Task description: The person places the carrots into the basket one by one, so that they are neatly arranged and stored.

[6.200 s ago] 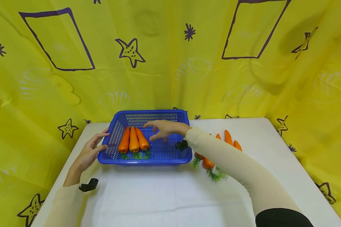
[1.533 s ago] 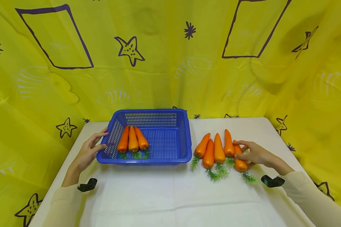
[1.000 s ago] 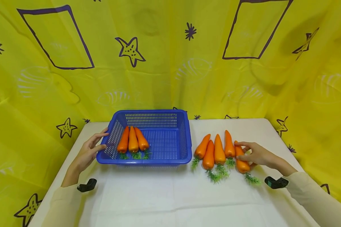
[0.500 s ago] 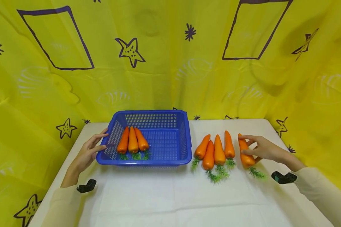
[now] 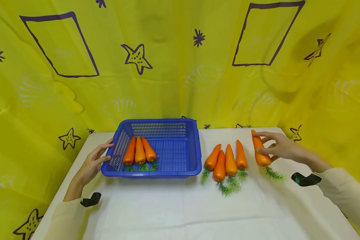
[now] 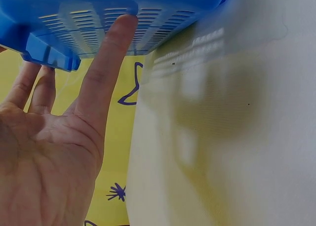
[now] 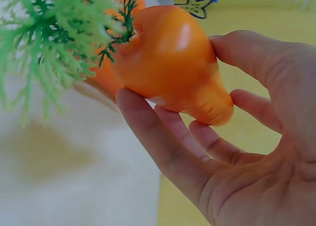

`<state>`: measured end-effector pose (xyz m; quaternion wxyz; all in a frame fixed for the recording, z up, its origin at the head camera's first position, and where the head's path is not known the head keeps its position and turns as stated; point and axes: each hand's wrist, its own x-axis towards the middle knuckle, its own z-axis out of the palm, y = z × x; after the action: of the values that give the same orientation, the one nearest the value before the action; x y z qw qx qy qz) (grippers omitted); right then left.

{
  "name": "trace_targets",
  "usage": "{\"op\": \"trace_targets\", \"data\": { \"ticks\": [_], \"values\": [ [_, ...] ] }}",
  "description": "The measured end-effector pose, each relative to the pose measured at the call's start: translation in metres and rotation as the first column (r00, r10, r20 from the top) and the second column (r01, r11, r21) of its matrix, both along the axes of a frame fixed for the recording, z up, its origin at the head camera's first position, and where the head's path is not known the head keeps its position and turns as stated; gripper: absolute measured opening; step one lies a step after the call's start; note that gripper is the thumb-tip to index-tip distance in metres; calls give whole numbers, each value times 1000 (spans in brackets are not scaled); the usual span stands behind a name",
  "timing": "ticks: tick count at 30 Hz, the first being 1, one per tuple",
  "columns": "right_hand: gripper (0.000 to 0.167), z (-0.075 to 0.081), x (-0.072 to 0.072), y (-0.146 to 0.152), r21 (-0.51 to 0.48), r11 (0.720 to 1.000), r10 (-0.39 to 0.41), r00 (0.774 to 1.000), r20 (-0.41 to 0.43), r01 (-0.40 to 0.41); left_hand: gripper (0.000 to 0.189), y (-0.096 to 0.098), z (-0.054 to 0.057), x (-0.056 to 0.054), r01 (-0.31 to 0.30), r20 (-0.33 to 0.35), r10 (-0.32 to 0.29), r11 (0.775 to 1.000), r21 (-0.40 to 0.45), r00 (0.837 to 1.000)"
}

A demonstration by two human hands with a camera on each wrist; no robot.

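A blue plastic basket (image 5: 159, 174) stands at the back of the table, with three orange carrots (image 5: 139, 154) lying side by side in its left part. My left hand (image 5: 91, 163) touches the basket's left side, its fingers fairly straight; one digit lies against the slotted wall in the left wrist view. On the right, my right hand (image 5: 283, 146) grips a carrot (image 5: 259, 150) between thumb and fingers. This carrot is raised above the table, its green top hanging toward me. In the right wrist view, the fingers (image 7: 163, 147) curl round the carrot's thick body.
Several more carrots (image 5: 230, 163) with green tops lie between the basket and my right hand. A white cloth covers the table (image 5: 156, 206). A yellow curtain (image 5: 168, 93) with starfish drawings hangs close behind and at both sides.
My right hand came out of the basket to the rightmost carrot, took hold of it, and has lifted it up and to the right. The left hand stays at the basket.
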<state>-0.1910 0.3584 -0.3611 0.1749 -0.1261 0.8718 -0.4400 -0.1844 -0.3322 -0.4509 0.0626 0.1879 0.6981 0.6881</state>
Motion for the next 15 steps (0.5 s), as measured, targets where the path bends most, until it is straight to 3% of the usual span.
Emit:
{"op": "trace_targets", "data": {
  "ticks": [9,15],
  "values": [
    [73,26,-2,3,51,999,-6,999,-45,8,46,-1,-2,1,-26,39,27,1000,-11,999],
    [71,35,-2,2,48,999,2,998,-61,1,45,-1,-2,1,-12,18,12,1000,4,1000]
  ]
}}
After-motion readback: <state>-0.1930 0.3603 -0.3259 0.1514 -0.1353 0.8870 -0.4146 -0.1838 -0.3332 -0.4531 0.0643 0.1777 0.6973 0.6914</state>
